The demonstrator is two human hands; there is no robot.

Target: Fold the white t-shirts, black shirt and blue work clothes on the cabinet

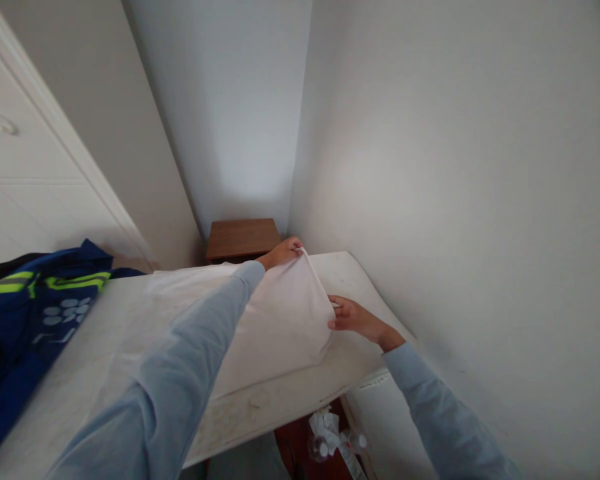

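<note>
Your left hand (287, 251)'s pinching the white cloth (277, 327) at its 1 o'clock, table (353, 277) underneath; right hand (353, 317) touches 3 o'clock, half-curled, can't tell if gripping. Left sleeve (195, 347) hides some cloth.

The person's left sleeve (190, 353) is long and a dusty pale blue, loose in the arm, with soft folds bunched around the elbow and a tapered cuff at the wrist. The right sleeve (437, 413) matches it, plain and lightly creased, its edge fairly straight. The left hand (283, 253) and right hand (355, 318) are bare. The cloth might be cotton; it's too dim to be sure.
</note>
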